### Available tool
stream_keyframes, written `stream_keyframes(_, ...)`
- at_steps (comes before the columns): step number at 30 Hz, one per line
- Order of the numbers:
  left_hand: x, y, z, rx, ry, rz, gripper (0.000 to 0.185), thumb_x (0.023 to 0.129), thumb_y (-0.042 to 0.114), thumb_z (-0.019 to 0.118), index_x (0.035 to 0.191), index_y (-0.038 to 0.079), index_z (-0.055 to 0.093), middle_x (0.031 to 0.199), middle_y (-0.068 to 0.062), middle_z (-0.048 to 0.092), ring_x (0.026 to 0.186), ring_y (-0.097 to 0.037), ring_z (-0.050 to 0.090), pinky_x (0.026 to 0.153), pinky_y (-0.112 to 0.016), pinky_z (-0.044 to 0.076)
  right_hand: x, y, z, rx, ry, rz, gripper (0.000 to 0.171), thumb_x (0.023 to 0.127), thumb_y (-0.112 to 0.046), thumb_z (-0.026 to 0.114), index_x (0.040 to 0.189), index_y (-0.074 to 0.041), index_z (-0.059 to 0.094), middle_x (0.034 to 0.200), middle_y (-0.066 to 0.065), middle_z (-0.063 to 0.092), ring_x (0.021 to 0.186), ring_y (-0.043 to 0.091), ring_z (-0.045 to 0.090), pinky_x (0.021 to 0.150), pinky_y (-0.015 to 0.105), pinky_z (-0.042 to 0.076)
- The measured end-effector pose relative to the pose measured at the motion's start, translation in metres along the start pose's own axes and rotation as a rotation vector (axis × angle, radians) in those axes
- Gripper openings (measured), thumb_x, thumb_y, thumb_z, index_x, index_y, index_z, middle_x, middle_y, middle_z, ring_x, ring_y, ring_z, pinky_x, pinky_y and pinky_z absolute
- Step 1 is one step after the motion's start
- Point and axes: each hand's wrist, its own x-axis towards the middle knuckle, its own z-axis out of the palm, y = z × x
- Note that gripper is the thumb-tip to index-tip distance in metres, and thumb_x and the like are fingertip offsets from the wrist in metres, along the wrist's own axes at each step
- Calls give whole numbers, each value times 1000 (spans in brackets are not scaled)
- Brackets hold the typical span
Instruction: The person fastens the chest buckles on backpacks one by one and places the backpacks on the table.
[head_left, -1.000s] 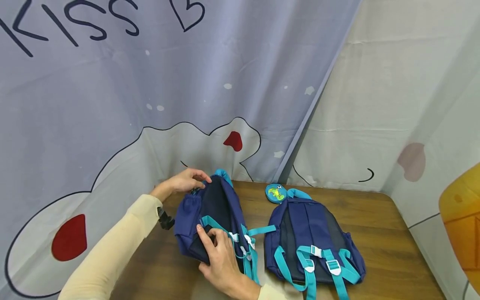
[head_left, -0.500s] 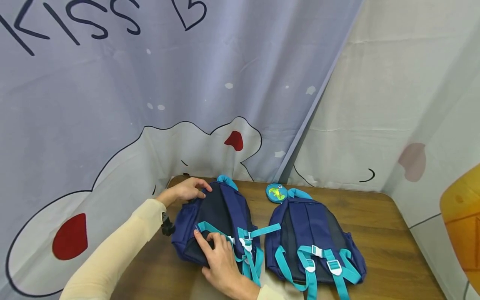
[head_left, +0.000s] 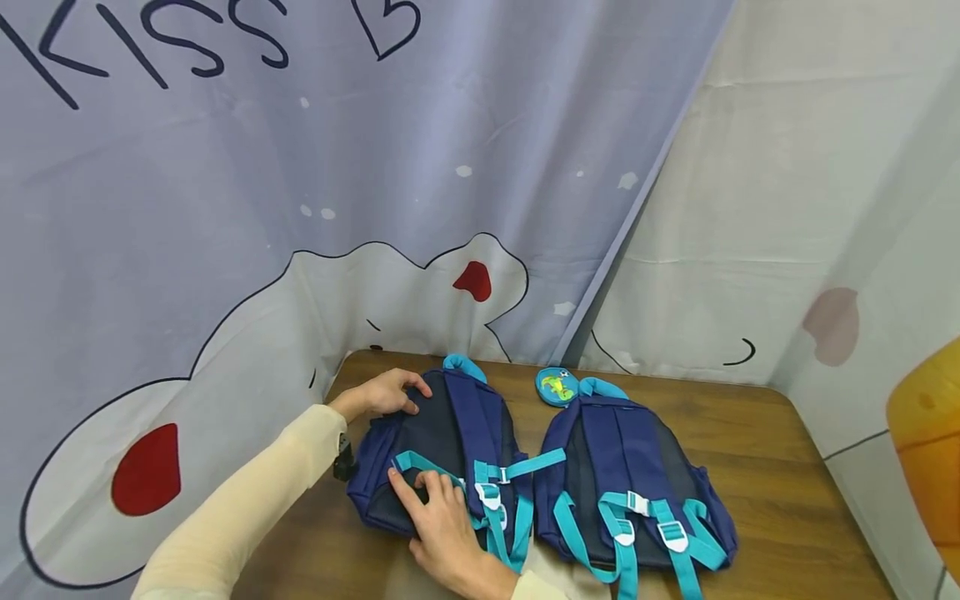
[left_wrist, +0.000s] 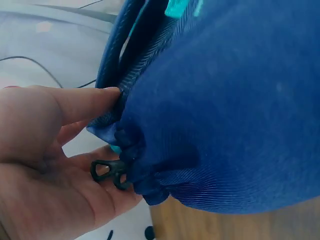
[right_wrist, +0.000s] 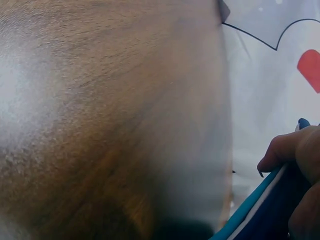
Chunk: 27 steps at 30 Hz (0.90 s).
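A navy and black backpack (head_left: 427, 425) with turquoise straps lies back-panel up on the left of the wooden table. My left hand (head_left: 386, 393) holds its upper left edge; in the left wrist view the thumb (left_wrist: 95, 102) presses the navy fabric (left_wrist: 240, 110), with a dark zipper pull (left_wrist: 107, 171) by the fingers. At the lower left part of the same backpack is my right hand (head_left: 453, 533), beside a turquoise strap. The right wrist view shows its bent finger (right_wrist: 282, 150) against a turquoise-edged part; the rest of that grip is cut off.
A second matching backpack (head_left: 637, 467) lies close on the right, its turquoise straps hanging forward. Beside its top handle is a round blue tag (head_left: 557, 387) with a green cartoon figure. Curtains (head_left: 420, 167) hang behind the table (head_left: 765, 475); an orange shape (head_left: 930, 450) stands far right.
The left backpack has tipped down flatter onto the table, its back panel turning up and its right strap shifting toward the second backpack. My left hand has lowered with it; the right hand hardly moved.
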Motion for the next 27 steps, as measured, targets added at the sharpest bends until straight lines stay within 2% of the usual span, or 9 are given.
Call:
stream_keyframes(4, 0, -6, 7, 65, -11, -19, 34, 80, -5, 70, 113, 4, 67, 124, -14, 60, 112, -31, 54, 90, -41, 47, -1, 0, 6, 4, -6, -10, 116, 55, -7, 83, 155, -28, 28, 119, 4, 48, 94, 18, 44, 74, 30, 39)
stream_keyframes(8, 1, -18, 16, 68, -16, -40, 37, 78, -8, 68, 113, 4, 67, 128, -15, 57, 120, -33, 49, 93, -42, 46, -4, 1, 11, -1, -46, -15, 111, 58, -2, 79, 154, -28, 29, 120, 5, 47, 92, 17, 43, 74, 29, 42)
stream_keyframes(13, 4, -31, 24, 61, -3, -28, 39, 76, -11, 66, 113, 2, 67, 128, -17, 58, 113, -32, 51, 85, -38, 46, -7, 2, 17, 24, -114, -16, 111, 62, 0, 79, 155, -28, 26, 121, 6, 47, 92, 17, 42, 62, 19, 40)
stream_keyframes(19, 7, -40, 34, 44, 34, -51, 40, 76, -13, 64, 112, 4, 68, 127, -16, 58, 102, -28, 53, 73, -30, 47, -10, 3, 23, 17, -128, -16, 109, 63, 0, 80, 155, -28, 27, 121, 6, 47, 97, 19, 44, 58, 16, 41)
stream_keyframes(23, 7, -42, 37, 19, 50, -72, 40, 76, -14, 63, 112, 5, 68, 129, -17, 56, 103, -28, 52, 72, -30, 46, -11, 3, 26, 29, -152, -8, 109, 64, 1, 79, 155, -28, 26, 123, 6, 46, 99, 19, 44, 51, 13, 36)
stream_keyframes(27, 7, -47, 40, 37, 47, -66, 40, 77, -13, 63, 112, 5, 67, 130, -17, 56, 102, -28, 51, 71, -29, 45, -12, 3, 30, 42, -180, 4, 110, 66, 1, 80, 156, -30, 24, 123, 6, 45, 100, 20, 42, 46, 12, 31)
